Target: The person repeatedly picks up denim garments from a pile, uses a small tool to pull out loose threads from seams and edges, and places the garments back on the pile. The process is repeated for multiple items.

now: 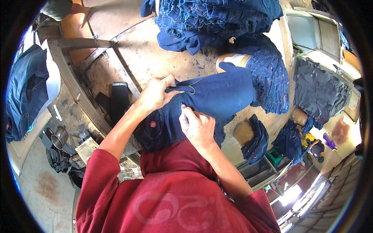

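A pair of dark blue jeans (pixel 225 91) lies across my lap and stretches away to the right, with a small round red patch near the waist end. My left hand (pixel 154 95) is closed on the denim at its upper edge, pinching a fold between thumb and fingers. A loose pale thread (pixel 191 88) curls on the cloth just right of those fingertips. Lower and to the right, my right hand (pixel 199 128) is closed in a pinch close over the denim. Whatever its fingers hold, if anything, is too small to make out.
A tall stack of folded jeans (pixel 217 19) stands ahead. More denim drapes over a round drum (pixel 237 60) at the right, with a grey garment pile (pixel 320 89) beyond. Wooden frame bars (pixel 126 70) stand at my left, near a metal mug (pixel 59 136). Another person (pixel 316 150) is far right.
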The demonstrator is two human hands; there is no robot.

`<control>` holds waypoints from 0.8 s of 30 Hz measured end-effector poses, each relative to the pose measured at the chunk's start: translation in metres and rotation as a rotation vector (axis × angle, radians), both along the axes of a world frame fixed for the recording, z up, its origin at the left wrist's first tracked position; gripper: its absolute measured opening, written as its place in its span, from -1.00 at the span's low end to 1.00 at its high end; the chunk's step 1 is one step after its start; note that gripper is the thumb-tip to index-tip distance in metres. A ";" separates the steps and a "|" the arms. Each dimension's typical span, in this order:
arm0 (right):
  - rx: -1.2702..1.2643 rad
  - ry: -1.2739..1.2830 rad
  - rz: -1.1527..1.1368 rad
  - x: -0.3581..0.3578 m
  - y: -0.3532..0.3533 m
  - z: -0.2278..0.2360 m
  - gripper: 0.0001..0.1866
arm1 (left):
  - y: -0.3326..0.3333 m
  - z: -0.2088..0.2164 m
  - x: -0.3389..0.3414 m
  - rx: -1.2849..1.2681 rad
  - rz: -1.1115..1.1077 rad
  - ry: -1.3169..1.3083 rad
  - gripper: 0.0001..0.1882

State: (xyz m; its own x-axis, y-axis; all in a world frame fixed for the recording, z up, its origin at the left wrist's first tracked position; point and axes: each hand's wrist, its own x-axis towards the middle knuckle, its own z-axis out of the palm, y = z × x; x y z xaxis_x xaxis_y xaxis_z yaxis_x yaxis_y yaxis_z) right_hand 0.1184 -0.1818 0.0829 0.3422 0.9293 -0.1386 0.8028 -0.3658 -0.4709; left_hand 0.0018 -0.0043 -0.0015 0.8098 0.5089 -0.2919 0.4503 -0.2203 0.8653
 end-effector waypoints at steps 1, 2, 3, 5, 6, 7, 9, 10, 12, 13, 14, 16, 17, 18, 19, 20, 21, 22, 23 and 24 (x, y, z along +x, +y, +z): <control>-0.032 0.006 0.011 0.002 -0.002 0.004 -0.94 | -0.001 0.001 0.000 0.022 0.001 -0.012 -0.62; -0.046 0.013 0.022 0.004 -0.001 0.004 -0.95 | 0.000 0.002 0.001 0.048 0.004 -0.026 -0.62; -0.018 0.056 -0.008 0.005 0.000 0.003 -0.92 | -0.001 0.003 0.001 0.071 0.005 -0.041 -0.62; 0.095 0.143 -0.075 0.008 0.004 0.000 -0.84 | -0.001 0.003 0.001 0.059 0.032 -0.047 -0.63; 0.062 0.124 -0.062 0.009 0.006 -0.003 -0.89 | -0.001 0.003 0.001 0.041 0.044 -0.056 -0.63; 0.051 0.106 -0.055 0.009 0.007 -0.005 -0.92 | -0.001 0.002 0.002 0.010 0.049 -0.028 -0.63; 0.028 0.074 -0.022 0.011 0.006 -0.005 -0.94 | -0.001 0.001 0.002 0.033 0.026 -0.027 -0.63; 0.015 0.059 0.005 0.011 0.005 -0.005 -0.94 | -0.002 0.000 0.001 0.034 0.010 -0.025 -0.63; -0.024 0.056 0.027 0.012 0.003 -0.001 -0.94 | -0.002 -0.002 0.001 0.034 0.017 -0.040 -0.62; -0.051 0.067 0.027 0.013 0.002 0.001 -0.94 | -0.002 -0.002 0.002 0.049 0.026 -0.057 -0.63; -0.048 0.073 0.020 0.014 0.002 0.001 -0.95 | -0.003 -0.003 0.001 0.062 0.034 -0.077 -0.63; -0.012 0.152 -0.060 0.015 0.005 0.001 -0.95 | -0.003 -0.003 0.001 0.043 0.048 -0.052 -0.63; 0.020 0.200 -0.105 0.015 0.007 0.001 -0.95 | -0.004 -0.003 0.002 0.032 0.055 -0.040 -0.63; 0.007 0.155 -0.070 0.015 0.008 0.001 -0.94 | -0.004 -0.003 0.002 0.042 0.051 -0.052 -0.64; -0.009 0.122 -0.039 0.014 0.008 0.001 -0.93 | -0.003 -0.003 0.002 0.050 0.046 -0.061 -0.64; -0.051 0.096 -0.022 0.014 0.009 0.002 -0.92 | -0.003 -0.002 0.002 0.063 0.055 -0.086 -0.64; -0.057 0.077 -0.005 0.014 0.008 0.003 -0.92 | -0.003 -0.002 0.003 0.035 0.041 -0.053 -0.64; -0.084 0.060 -0.001 0.013 0.007 0.004 -0.92 | -0.003 -0.002 0.003 0.017 0.040 -0.042 -0.64; -0.088 0.050 0.016 0.013 0.006 0.004 -0.92 | -0.002 -0.002 0.003 0.007 0.042 -0.042 -0.64; -0.095 0.060 -0.015 0.013 0.006 0.004 -0.92 | -0.002 -0.001 0.003 0.028 0.043 -0.041 -0.64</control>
